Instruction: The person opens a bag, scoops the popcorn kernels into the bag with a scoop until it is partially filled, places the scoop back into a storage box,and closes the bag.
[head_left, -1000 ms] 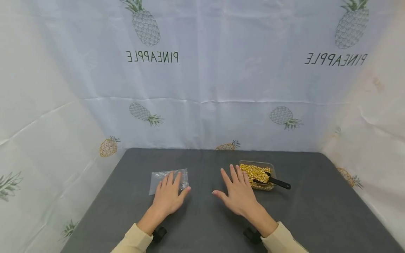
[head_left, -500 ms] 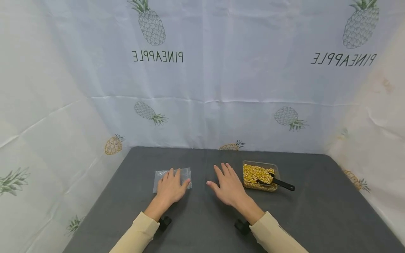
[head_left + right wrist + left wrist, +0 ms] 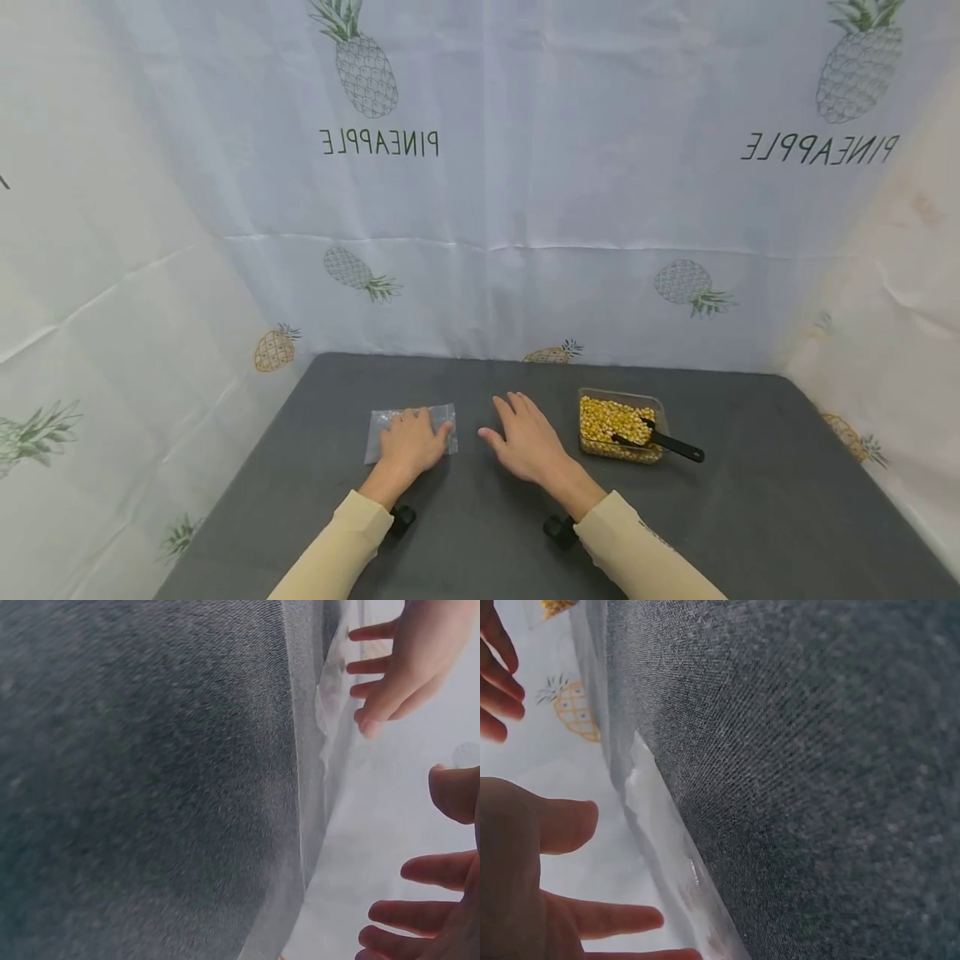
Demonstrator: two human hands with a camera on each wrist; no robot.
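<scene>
A clear plastic zip bag [image 3: 377,433] lies flat on the dark table, at centre left. My left hand [image 3: 409,442] hovers over it, fingers pointing down towards the bag; the left wrist view shows the fingertips [image 3: 641,919] close to the bag's edge, though contact cannot be made out. To the right, my right hand [image 3: 527,442] is held above the table with its fingers spread and nothing in it. Beyond that hand stands a clear tub [image 3: 611,452] of yellow corn kernels [image 3: 600,417]. A black scoop [image 3: 678,448] rests in the corn, its handle sticking out over the rim.
The grey table [image 3: 480,533] ends at the back against a white curtain [image 3: 480,192] printed with pineapples. More curtain hangs at both sides. Each wrist carries a black camera mount, such as the right one [image 3: 560,530].
My right hand has moved left, away from the corn tub and nearer the left hand. The left hand's fingers have bent down over the bag. The head view has shifted slightly.
</scene>
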